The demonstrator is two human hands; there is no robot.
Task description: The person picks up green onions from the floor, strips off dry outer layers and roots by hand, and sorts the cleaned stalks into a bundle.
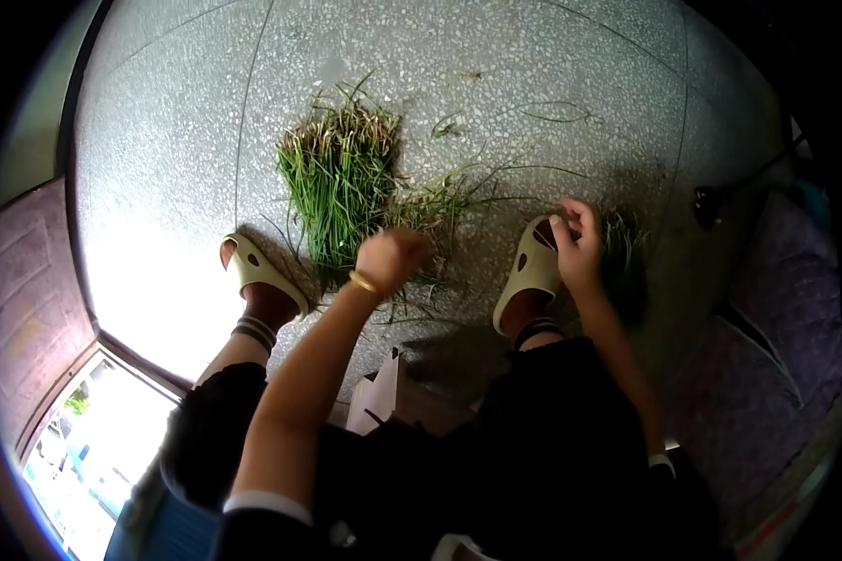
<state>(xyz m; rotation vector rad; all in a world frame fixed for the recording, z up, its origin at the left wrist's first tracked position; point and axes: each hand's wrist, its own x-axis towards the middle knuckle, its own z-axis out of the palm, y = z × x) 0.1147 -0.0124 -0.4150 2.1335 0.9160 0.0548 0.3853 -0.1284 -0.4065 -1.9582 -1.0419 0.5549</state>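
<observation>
My left hand (pixel 393 260), with a yellow bracelet (pixel 363 281) at the wrist, is over loose grassy scraps (pixel 430 208) beside a thick bundle of green stalks (pixel 337 178). Its fingers are bent and smeared by motion, so whatever they hold cannot be made out. My right hand (pixel 575 234) is beside the sandal on the right (pixel 524 271), thumb and bent fingers apart, nothing visible between them. A second, darker bundle of stalks (pixel 625 266) lies in shadow just right of that hand.
Thin stalks (pixel 557 114) are scattered on the speckled floor (pixel 477 47). Another sandal (pixel 257 271) is left of the large bundle. A pale box-like object (pixel 393 393) stands between the legs. Purple fabric (pixel 776 318) is at right; a dark object with a cable (pixel 706 206) is nearby.
</observation>
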